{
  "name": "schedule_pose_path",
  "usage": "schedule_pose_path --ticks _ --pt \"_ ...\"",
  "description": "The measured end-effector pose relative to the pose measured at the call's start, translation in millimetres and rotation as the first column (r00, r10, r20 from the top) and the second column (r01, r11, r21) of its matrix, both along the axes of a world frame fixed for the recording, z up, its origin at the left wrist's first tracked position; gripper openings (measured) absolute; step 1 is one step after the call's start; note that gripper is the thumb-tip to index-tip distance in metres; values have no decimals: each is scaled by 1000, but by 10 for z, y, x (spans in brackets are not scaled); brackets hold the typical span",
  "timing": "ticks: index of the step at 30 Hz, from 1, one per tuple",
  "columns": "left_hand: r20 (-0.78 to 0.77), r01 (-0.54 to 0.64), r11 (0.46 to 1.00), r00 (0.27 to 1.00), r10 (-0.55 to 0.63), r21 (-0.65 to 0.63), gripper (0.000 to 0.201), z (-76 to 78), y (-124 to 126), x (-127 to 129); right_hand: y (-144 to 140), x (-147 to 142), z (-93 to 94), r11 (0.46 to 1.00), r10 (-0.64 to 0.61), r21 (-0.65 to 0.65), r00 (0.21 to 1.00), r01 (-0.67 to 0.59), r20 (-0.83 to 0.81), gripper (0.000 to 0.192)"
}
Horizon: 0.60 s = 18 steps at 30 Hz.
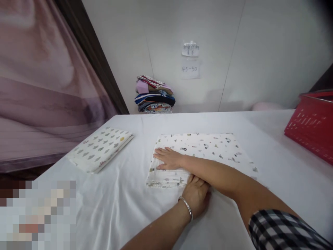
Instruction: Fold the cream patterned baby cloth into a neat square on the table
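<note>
right grip (169, 158) lies flat and open on the folded printed cloth (208, 147) at frame centre; left grip (196, 196) pinches its near edge, long axis left-right.

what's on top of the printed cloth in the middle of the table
The right hand lies flat on the cloth, its forearm crossing over it. The left hand is at the near edge, partly under that forearm, so its fingertips and the cloth there are hidden.
</note>
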<state>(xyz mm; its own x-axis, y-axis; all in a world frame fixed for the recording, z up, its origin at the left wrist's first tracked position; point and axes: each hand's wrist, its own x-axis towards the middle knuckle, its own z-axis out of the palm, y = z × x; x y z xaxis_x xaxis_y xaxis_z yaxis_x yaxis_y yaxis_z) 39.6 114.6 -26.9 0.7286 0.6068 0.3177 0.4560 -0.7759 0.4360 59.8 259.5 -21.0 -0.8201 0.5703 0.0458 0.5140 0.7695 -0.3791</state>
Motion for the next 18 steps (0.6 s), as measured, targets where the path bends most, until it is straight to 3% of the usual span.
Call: schedule_pose_path --ticks 4,7,10,13,15,17,18 --pt "-35 15 1000 999 -14 12 34 12 -2 -23 33 208 -1 1000 10 -6 999 -10 31 74" --pt "-58 8 1000 998 -6 27 33 -1 1 -45 124 820 -16 976 -218 40 971 215 99 63" --pt "-75 5 1000 997 -3 25 35 -30 12 -58 84 1799 -66 842 -538 125 834 524 123 56" --pt "-81 7 999 997 -4 32 34 -48 31 -55 -225 2730 -107 594 -804 165 576 787 150 54" --pt "-83 4 999 997 0 41 34 -44 45 -45 -537 3074 -108 462 -883 173 434 870 178 56" --pt "-93 0 999 996 5 52 33 -30 58 -33 -849 3148 -103 433 -900 197 410 880 150 57" --pt "-101 0 998 995 6 59 33 -22 64 -29 -987 3110 -104 467 -884 204 451 860 122 57"
